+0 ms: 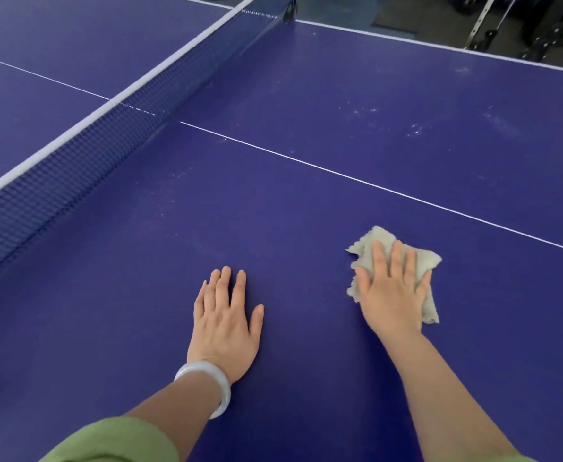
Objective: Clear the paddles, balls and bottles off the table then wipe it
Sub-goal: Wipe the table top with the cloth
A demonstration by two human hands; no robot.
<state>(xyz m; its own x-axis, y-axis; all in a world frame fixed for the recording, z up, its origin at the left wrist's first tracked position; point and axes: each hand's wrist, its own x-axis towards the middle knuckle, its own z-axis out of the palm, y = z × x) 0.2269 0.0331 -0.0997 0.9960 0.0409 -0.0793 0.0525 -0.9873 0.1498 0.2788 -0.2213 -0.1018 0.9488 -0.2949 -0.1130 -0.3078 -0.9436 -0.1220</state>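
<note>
Pressed cloth (373, 236) flat onto table (306, 208) w/ right hand (391, 291), fingers straight, nothing clamped. Crumpled, no clear long axis. Had it on near side of centre line (340, 173), well right of net (73, 161). Rested left hand (225, 315) palm-down beside, apart, empty. Judged clearing done, wiping underway. Probably needed next stroke fwd-right, across line, toward dusty smears (416, 128); right hand nearer.
</note>
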